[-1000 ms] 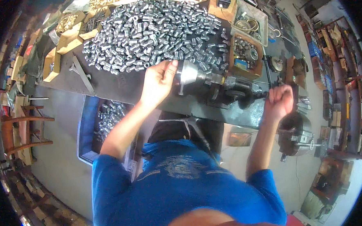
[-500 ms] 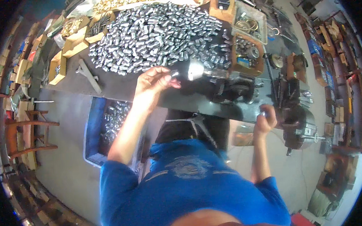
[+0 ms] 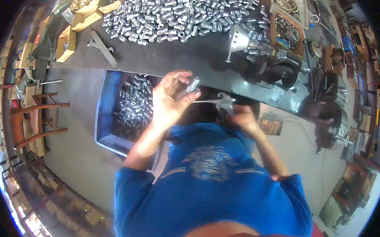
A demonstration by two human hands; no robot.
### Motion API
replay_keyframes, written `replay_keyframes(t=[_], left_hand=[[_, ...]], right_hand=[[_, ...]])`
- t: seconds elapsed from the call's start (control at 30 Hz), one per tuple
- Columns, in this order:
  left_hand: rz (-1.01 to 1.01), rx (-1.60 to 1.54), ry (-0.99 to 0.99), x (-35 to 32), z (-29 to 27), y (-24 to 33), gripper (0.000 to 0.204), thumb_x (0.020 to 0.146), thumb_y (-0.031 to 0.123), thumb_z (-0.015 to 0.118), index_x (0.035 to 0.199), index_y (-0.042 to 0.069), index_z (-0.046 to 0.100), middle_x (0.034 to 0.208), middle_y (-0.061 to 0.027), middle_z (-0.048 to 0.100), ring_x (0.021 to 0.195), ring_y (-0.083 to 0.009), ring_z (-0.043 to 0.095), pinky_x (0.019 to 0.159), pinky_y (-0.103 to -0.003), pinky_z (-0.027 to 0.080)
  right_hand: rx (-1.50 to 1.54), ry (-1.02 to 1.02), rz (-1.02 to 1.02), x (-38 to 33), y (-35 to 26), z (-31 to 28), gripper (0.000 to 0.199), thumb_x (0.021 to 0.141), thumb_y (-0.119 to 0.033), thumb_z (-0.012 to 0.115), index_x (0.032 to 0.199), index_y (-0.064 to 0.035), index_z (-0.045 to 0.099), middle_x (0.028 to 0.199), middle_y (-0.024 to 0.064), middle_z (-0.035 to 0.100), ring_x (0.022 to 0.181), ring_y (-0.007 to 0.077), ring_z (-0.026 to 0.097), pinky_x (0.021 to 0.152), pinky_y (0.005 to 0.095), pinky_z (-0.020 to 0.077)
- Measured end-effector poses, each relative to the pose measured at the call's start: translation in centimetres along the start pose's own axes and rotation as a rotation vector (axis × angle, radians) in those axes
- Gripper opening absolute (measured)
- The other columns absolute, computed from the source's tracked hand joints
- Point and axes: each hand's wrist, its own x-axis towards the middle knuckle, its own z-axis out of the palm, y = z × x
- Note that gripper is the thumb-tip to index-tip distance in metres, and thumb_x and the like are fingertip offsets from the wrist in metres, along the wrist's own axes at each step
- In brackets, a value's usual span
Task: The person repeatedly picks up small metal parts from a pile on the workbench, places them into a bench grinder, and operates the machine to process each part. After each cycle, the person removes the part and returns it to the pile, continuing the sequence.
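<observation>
Left grip [image 3: 169, 94]: clamped on metal fitting [image 3: 193, 85], held at its 2 o'clock | right grip [image 3: 244, 118]: beside silvery tool [image 3: 226, 100], fitting's 4 o'clock; closure cannot be told | bench [image 3: 139, 56]: 12 o'clock

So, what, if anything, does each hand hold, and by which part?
Left hand: a metal piece, near its lower end. Right hand: too blurred to tell.

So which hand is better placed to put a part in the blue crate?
Probably the left hand: it holds a part and is nearer the crate. The right hand is farther off.
</observation>
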Motion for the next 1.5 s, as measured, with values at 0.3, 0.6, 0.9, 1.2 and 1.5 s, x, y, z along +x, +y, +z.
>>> replay_keyframes(t=[0.3, 0.6, 0.9, 1.2, 1.5], left_hand=[[-0.138, -0.159, -0.155, -1.0, 1.2, -3.2, 0.040, 0.069, -0.009, 0.070, 0.106, -0.003, 0.056, 0.101, -0.0102, 0.057, 0.091, -0.0205, 0.061, 0.082, -0.030, 0.051], [-0.064, 0.230, -0.173, -0.9, 0.8, -3.8, 0.045, 0.064, -0.001, 0.077, 0.103, -0.005, 0.056, 0.092, -0.0106, 0.061, 0.085, -0.0213, 0.062, 0.075, -0.031, 0.053], [0.278, 0.830, -0.205, -0.8, 1.9, -3.1, 0.043, 0.050, 0.008, 0.082, 0.086, 0.000, 0.061, 0.076, -0.0101, 0.059, 0.065, -0.0205, 0.059, 0.059, -0.029, 0.048], [-0.039, 0.613, -0.190, -0.5, 1.2, -2.9, 0.038, 0.060, 0.007, 0.078, 0.093, -0.004, 0.060, 0.073, -0.0059, 0.058, 0.062, -0.0154, 0.056, 0.061, -0.029, 0.048], [-0.466, -0.624, -0.137, -1.2, 0.1, -6.7, 0.050, 0.083, 0.038, 0.060, 0.106, -0.006, 0.052, 0.064, -0.0036, 0.048, 0.061, -0.0169, 0.050, 0.067, -0.036, 0.050]], right_hand=[[-0.305, 0.049, -0.059, -10.7, -6.8, -2.3, 0.012, 0.070, -0.004, 0.057, 0.079, -0.0036, 0.064, 0.069, 0.0040, 0.063, 0.061, 0.0099, 0.055, 0.053, 0.0254, 0.0433], [-0.478, 0.289, -0.061, -11.8, -5.1, -1.8, 0.009, 0.066, -0.006, 0.059, 0.070, 0.0023, 0.060, 0.057, 0.0111, 0.056, 0.052, 0.0135, 0.050, 0.051, 0.0316, 0.0417], [-0.356, 0.196, -0.040, -10.8, -7.0, -1.7, 0.011, 0.064, -0.009, 0.058, 0.068, 0.0015, 0.059, 0.056, 0.0141, 0.055, 0.049, 0.0149, 0.048, 0.049, 0.0330, 0.0405], [-0.351, 0.223, -0.019, -10.9, -8.3, -1.9, 0.014, 0.063, -0.010, 0.058, 0.070, 0.0024, 0.060, 0.058, 0.0103, 0.056, 0.055, 0.0116, 0.049, 0.051, 0.0305, 0.0412], [-0.353, 0.163, 0.000, -11.3, -7.5, -2.2, 0.012, 0.062, -0.009, 0.059, 0.069, 0.0019, 0.058, 0.055, 0.0092, 0.052, 0.053, 0.0107, 0.046, 0.050, 0.0304, 0.0401]])
